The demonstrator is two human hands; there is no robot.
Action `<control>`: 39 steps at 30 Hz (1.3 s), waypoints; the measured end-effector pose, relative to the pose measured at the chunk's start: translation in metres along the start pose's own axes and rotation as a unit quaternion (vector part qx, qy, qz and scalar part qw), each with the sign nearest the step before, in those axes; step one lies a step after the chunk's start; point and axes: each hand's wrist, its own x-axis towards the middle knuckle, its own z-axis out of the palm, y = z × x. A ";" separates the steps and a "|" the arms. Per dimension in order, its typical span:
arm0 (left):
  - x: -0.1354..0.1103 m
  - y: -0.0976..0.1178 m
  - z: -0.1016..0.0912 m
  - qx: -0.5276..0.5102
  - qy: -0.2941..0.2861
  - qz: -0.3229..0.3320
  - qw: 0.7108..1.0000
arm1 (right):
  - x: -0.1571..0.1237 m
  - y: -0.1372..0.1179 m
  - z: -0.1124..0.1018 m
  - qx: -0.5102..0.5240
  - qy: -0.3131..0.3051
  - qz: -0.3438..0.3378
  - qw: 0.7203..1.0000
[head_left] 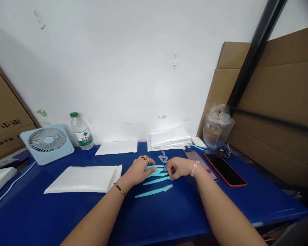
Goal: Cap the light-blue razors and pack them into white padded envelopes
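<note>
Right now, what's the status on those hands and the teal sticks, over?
Left hand flat on the teal sticks. Right hand curled at their right ends, grip unclear. Two phones lie just beside the right wrist.

I face a white wall [123,61], scuffed and flecked with a few green spots (paint or tape, I cannot tell). My bench [169,212] is deep blue and runs right up to it. Flat brown cardboard [279,102] leans at my right, crossed by a black metal frame [254,51]. Another carton [5,112] stands at my left. The light is even and soft.
</note>
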 end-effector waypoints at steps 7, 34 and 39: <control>-0.002 0.010 0.003 0.026 -0.067 0.037 0.997 | 0.000 0.003 0.000 -0.013 0.048 0.011 0.999; 0.002 -0.025 0.015 0.028 -0.061 0.000 0.998 | 0.000 -0.018 0.008 0.011 0.035 -0.054 0.998; 0.001 -0.014 0.006 0.008 -0.005 -0.007 1.000 | 0.006 -0.029 0.019 -0.022 -0.026 -0.020 0.999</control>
